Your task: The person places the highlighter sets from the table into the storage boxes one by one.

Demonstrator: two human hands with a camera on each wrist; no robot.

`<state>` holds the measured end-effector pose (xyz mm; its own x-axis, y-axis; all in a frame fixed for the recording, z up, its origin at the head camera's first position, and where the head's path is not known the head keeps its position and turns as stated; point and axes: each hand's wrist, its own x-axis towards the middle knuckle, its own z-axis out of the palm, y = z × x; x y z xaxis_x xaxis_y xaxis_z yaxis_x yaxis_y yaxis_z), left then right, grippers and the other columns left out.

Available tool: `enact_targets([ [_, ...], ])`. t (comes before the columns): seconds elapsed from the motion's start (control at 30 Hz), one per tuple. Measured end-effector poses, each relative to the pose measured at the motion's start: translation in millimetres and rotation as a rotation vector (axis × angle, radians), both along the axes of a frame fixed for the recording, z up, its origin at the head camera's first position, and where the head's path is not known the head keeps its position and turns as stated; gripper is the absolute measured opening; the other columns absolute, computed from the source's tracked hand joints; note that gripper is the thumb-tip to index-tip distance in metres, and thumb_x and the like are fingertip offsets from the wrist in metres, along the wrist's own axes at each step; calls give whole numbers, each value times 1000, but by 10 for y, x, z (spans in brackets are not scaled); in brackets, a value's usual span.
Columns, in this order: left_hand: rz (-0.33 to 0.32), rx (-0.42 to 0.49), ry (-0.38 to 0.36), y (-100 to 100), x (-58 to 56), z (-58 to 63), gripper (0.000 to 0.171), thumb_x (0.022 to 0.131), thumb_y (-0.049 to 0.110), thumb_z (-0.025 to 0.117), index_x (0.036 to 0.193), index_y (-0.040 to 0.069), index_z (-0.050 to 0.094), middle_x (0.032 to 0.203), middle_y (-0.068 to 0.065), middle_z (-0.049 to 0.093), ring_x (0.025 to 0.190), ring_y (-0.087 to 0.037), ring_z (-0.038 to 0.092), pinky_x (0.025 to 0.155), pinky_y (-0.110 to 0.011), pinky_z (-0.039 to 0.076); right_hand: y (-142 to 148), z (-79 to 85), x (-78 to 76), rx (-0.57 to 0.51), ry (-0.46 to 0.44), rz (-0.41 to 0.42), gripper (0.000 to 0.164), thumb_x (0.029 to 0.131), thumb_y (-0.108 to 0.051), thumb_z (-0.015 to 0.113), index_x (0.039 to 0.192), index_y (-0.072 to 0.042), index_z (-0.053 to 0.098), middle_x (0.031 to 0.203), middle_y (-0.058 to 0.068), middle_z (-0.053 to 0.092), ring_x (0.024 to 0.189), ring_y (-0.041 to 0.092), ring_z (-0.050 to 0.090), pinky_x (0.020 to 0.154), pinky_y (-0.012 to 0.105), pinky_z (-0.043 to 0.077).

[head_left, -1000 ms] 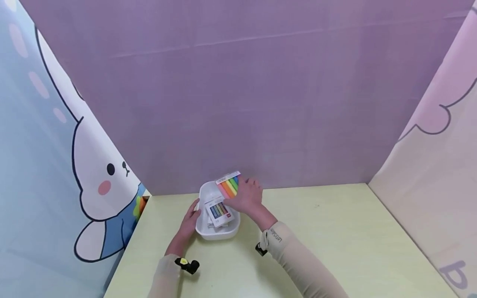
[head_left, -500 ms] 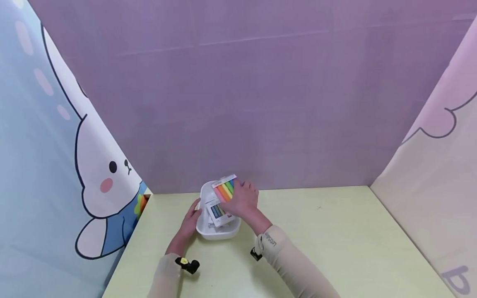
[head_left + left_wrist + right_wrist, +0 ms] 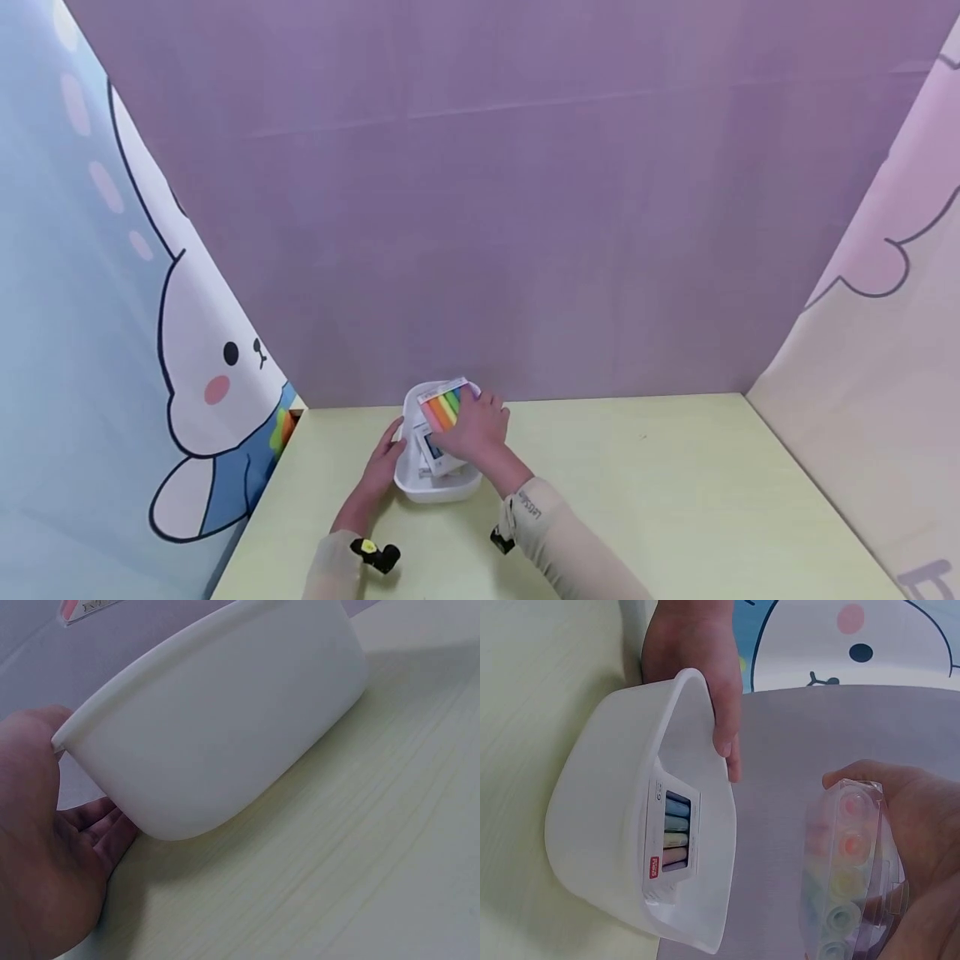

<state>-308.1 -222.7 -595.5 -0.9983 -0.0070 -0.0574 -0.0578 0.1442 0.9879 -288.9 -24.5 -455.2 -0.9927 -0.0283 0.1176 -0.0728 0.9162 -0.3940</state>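
Note:
A white plastic basin stands on the table near its back edge. My left hand holds its left side; in the left wrist view the hand reaches over the rim, with fingers beneath against the outer wall. My right hand grips a clear pack of rainbow-coloured markers above the basin. The right wrist view shows the round ends of the markers through the pack, apart from the basin. Inside lies a white box of pastel markers with a window, tilted, something white under it.
The pale yellow table spreads out to the right and in front. Behind it rises a purple backdrop, close to the basin. A rabbit-printed curtain hangs at the left and a pink one at the right.
My right hand has carried the marker pack leftward and lower over the basin, covering more of the box inside. The left hand stays on the basin's side. The head view has tilted slightly.

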Motion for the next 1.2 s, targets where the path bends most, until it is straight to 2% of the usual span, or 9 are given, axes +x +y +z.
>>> enact_targets([
  [0.1,0,-17,-2,-6,-15,-3,53,105,28,43,155,21,26,138,-27,46,114,-34,54,93,-41,45,-25,-2,-8,0,-1,0,98,65,-62,78,141,-10,45,111,14,50,103,29,42,84,46,40],
  [0.23,4,-34,22,-11,-93,45,52,105,29,43,154,24,28,136,-25,47,114,-34,53,94,-42,43,-45,43,-51,9,19,3,97,65,-63,77,140,-10,45,111,13,50,102,28,42,84,46,40],
  [0.33,5,-37,46,-12,-132,78,52,105,29,43,154,23,28,137,-26,46,115,-35,53,94,-42,44,-59,66,-76,13,32,4,96,65,-64,76,139,-10,46,111,13,50,103,28,42,84,46,40],
  [0.5,-5,-47,35,-27,-95,59,53,106,29,40,155,18,24,138,-28,44,117,-36,51,91,-38,45,-99,45,-44,38,10,2,98,64,-66,75,140,-12,45,114,13,50,104,28,42,85,45,40],
  [0.57,-1,-45,17,-38,-79,49,53,106,30,40,155,21,25,137,-25,45,117,-34,51,91,-37,45,-119,43,-31,41,7,6,99,64,-66,75,141,-12,44,115,13,50,105,28,43,86,45,41],
  [0.73,-4,-36,33,-54,-81,57,54,105,33,43,155,24,25,139,-25,45,119,-35,49,95,-42,42,-170,75,-28,22,38,16,98,65,-65,76,142,-11,44,118,15,50,106,30,43,87,46,40],
  [0.87,-17,-15,45,-5,-60,62,55,105,32,43,155,21,24,142,-27,41,123,-38,46,97,-42,42,-181,62,-19,9,50,19,99,65,-66,76,142,-12,44,119,15,50,107,31,43,88,48,40],
  [1.07,-10,9,51,75,-35,38,54,105,32,44,154,20,27,134,-27,48,116,-36,52,91,-36,45,-135,-25,22,-7,-24,47,100,71,-77,62,146,-13,42,141,19,40,122,37,40,95,52,38],
  [1.2,-24,27,69,68,-86,51,54,105,30,43,155,18,26,133,-30,47,114,-38,54,91,-39,46,-82,-45,8,16,-20,40,91,77,-74,58,141,-10,47,139,19,44,116,36,45,92,50,41],
])
